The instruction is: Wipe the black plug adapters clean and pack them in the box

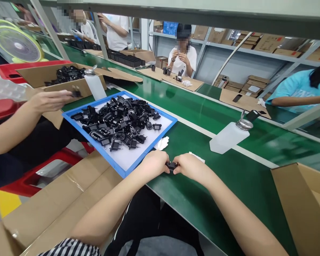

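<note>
Fingers [167, 167] of both hands pinch black plug part [172, 165] between them.

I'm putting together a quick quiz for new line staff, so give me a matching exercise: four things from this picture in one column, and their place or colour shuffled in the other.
Things:
1. tray
2. cloth
3. fan
4. nearest plug

Places or colours:
A. pinched between left hand and right hand
B. yellow-green, far left
C. blue rim, holds a heap of black plugs
D. white, on the green belt by the tray

Pairs: 1-C, 2-D, 3-B, 4-A.
</note>
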`<state>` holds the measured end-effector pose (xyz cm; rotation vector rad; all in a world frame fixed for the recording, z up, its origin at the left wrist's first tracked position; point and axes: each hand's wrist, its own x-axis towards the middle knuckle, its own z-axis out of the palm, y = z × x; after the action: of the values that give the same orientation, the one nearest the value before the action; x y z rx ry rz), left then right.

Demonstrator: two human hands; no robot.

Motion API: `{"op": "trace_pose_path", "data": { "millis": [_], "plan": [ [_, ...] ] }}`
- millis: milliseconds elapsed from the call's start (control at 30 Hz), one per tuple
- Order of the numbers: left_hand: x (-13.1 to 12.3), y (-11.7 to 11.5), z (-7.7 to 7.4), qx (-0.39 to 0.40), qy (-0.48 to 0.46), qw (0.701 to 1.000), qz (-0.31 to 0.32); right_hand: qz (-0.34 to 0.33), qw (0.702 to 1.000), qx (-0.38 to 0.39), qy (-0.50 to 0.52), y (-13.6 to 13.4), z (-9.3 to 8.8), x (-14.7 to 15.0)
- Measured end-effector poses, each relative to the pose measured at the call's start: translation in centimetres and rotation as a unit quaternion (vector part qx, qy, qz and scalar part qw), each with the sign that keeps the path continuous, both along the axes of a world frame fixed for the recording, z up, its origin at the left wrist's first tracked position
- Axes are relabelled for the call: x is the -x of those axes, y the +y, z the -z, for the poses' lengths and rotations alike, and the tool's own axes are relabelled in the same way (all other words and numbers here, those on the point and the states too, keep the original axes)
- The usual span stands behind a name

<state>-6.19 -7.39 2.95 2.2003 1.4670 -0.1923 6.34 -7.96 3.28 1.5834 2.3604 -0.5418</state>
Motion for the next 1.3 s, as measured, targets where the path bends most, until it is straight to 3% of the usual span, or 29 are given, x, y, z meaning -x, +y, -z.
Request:
{"op": "trace_pose_path", "data": {
  "millis": [400,500,633,733,933,1100,1200,1300],
  "plan": [
    [0.6,-0.7,2.1,-0.040,-0.052,0.997,0.036,0.003,0.997,-0.009,0.077,-0.1,0.9,-0.6],
    [1.3,-0.9,3.4,-0.039,-0.140,0.989,0.025,0.019,0.992,0.009,0.124,-0.1,1.0,-1.2],
    [2.1,-1.4,6.0,0.010,-0.306,0.951,-0.030,0.019,0.975,0.024,0.218,-0.8,1.4,-2.6],
    [2.1,-2.1,7.0,0.010,-0.331,0.941,-0.068,0.034,0.957,0.000,0.288,-1.7,2.1,-2.8],
    [1.5,-3.2,7.3,-0.044,-0.291,0.952,-0.083,0.142,0.913,-0.065,0.377,-3.1,5.2,-1.6],
    [1.4,-3.5,7.8,-0.063,-0.282,0.952,-0.098,0.180,0.831,0.044,0.525,-3.7,6.9,-4.1],
    [1.2,-4.1,7.5,-0.063,-0.314,0.946,-0.058,0.214,0.812,0.023,0.543,-5.9,6.1,-5.5],
    [0.3,-5.8,6.5,-0.008,-0.368,0.927,0.068,0.215,0.829,-0.047,0.514,-9.8,4.3,-5.4]
  ]
}}
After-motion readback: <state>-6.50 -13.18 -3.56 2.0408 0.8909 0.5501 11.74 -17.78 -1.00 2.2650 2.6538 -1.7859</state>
